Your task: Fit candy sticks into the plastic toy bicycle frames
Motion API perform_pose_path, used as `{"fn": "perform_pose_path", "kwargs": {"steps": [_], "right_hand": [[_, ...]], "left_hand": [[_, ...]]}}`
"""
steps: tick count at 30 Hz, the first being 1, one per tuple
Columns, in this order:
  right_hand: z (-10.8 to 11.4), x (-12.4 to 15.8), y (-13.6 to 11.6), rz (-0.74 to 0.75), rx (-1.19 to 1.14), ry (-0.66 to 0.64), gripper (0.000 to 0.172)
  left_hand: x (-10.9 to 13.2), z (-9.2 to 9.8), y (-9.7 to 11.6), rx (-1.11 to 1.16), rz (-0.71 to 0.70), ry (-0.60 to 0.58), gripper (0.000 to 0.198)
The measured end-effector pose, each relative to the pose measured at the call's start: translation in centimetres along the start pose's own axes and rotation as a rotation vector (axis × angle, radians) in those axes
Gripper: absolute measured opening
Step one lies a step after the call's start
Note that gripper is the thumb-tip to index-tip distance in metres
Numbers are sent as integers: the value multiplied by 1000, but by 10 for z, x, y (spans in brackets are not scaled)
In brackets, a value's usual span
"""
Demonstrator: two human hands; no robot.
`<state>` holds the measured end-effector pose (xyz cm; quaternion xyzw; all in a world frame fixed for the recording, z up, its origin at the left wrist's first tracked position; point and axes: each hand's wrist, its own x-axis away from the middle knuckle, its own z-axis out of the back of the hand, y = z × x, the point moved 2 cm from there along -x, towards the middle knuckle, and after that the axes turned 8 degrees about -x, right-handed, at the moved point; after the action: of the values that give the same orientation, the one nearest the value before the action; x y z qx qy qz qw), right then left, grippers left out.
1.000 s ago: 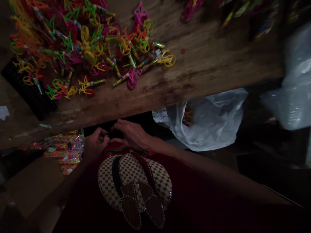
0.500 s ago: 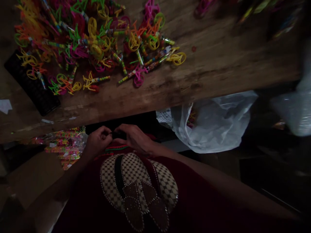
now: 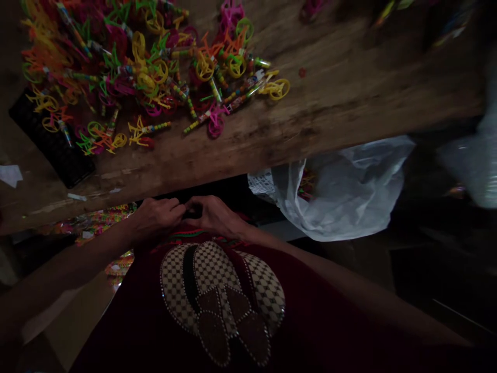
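My left hand [image 3: 158, 216] and my right hand [image 3: 213, 213] meet in front of my lap, just under the table's near edge. Fingers of both hands are curled, with the tips pinched close together. Whatever lies between them is too dark and small to make out. Above them on the wooden table [image 3: 240, 150] lies a heap of small plastic toy bicycles [image 3: 147, 67] in yellow, pink, green and orange, many with clear tubes of coloured candy. One yellow bicycle [image 3: 142, 132] with a candy tube sits near the table edge.
A white plastic bag [image 3: 349, 191] with a few coloured pieces hangs right of my hands. A black perforated tray [image 3: 54, 145] lies at the table's left. Packed colourful toys [image 3: 118, 267] are below left, beside a cardboard box [image 3: 83, 316].
My left hand has turned, its back now facing up, and its forearm has swung outward and up. My right hand stays nearly in place. The view has shifted slightly.
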<state>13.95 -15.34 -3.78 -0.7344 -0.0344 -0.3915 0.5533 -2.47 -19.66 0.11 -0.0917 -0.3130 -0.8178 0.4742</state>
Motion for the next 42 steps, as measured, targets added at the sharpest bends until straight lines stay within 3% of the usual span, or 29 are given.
{"fn": "perform_pose_path", "kwargs": {"steps": [3,6,8,10,14,17,20,27,29,31,36,39,42], "right_hand": [[-1,-2,7,-4,-49,-12,24],[-2,-4,13,-30,-103,-37,22],[-1,-5,13,-48,-149,-62,19],[2,-6,9,-38,-178,-109,21],[11,-5,-9,49,-197,-154,28],[14,-6,-22,45,-122,-74,25],[14,-9,-32,-17,43,-22,18],[16,-11,-48,-98,269,-36,8],[19,-12,-47,-162,169,-11,5],[21,-14,-41,-254,-48,-13,14],[20,-16,-25,-385,-653,-223,18],[20,-15,-21,-381,-753,-356,13],[25,-12,-22,-376,-761,-357,8]], "left_hand": [[2,1,4,93,169,180,25],[7,-11,9,296,518,391,16],[9,-23,11,481,773,466,15],[8,-31,11,647,898,495,15],[2,-19,5,754,763,438,16],[0,-3,-3,739,667,338,18],[0,6,-4,724,661,297,18],[2,1,11,500,555,432,12],[4,-8,12,597,568,413,14],[7,-18,13,757,608,384,20],[22,-38,19,946,624,279,32],[29,-44,22,910,606,278,38],[31,-49,22,790,636,288,43]]}}
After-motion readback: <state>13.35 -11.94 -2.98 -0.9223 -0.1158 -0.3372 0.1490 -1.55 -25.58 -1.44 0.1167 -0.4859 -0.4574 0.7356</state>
